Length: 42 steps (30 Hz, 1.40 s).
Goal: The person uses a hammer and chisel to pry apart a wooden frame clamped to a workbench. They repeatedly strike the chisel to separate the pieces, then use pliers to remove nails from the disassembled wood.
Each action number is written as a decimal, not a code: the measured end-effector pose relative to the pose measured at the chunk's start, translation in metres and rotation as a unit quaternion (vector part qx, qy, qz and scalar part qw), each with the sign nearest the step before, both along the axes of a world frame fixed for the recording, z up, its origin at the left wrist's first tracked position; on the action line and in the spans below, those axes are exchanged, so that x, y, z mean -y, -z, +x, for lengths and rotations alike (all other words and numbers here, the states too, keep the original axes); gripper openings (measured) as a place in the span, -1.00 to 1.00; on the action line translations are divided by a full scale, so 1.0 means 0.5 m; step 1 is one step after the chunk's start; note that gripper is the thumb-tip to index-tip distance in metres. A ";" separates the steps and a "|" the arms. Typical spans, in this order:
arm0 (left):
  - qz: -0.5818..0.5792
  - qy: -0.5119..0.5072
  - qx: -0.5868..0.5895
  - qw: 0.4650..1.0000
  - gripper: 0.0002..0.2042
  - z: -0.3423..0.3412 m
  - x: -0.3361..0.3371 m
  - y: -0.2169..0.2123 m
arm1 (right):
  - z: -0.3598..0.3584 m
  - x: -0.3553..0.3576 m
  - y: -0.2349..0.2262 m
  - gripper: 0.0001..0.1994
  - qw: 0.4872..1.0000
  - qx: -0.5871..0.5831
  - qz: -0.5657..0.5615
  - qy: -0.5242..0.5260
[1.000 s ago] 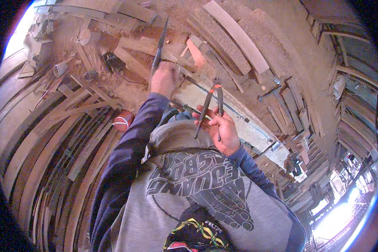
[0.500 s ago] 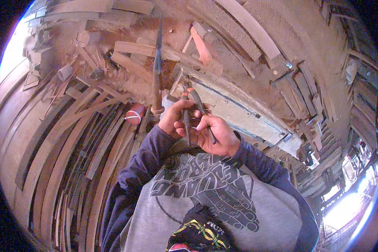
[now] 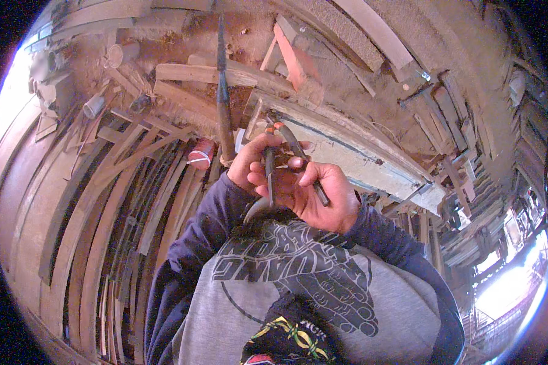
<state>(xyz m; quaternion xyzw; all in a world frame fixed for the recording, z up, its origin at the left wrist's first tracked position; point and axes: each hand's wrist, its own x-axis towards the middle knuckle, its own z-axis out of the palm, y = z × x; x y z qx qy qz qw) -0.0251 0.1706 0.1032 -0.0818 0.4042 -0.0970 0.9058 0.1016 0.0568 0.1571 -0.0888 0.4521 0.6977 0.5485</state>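
Note:
In front of my chest I hold a pair of pliers (image 3: 292, 142) with dark handles and orange marks near the jaws. The jaws point away from me and the handles are spread apart. My left hand (image 3: 248, 165) is closed on the left handle, thumb on top. Around the right handle, my right hand (image 3: 333, 196) is closed, with the handle's end sticking out past the palm. The jaw tips are small and dark, and I cannot tell whether anything is between them.
Beyond the hands lies a wooden frame with a pale panel (image 3: 341, 159). A long narrow dark blade with a wooden handle (image 3: 225, 125) points away beside it. A red can (image 3: 201, 153) stands at left, near many long planks (image 3: 85, 243). An orange-pink piece (image 3: 294, 58) lies farther off.
The pliers' handles have spread wider. My right hand has moved slightly right and toward me, while both hands keep their hold. The whole view has shifted a little.

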 end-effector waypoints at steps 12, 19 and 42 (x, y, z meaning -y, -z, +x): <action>0.063 -0.042 0.132 0.988 -0.58 -0.009 -0.046 0.051 | 0.038 -0.065 0.006 -0.66 0.979 0.007 0.092 0.182; 0.052 -0.025 -0.073 0.996 -0.74 0.013 -0.019 0.048 | 0.043 -0.074 0.006 -0.85 0.977 -0.108 -0.030 0.180; -0.032 0.024 -0.116 0.992 -0.58 0.022 0.033 -0.038 | 0.020 0.045 -0.003 -0.84 0.999 0.009 0.026 -0.022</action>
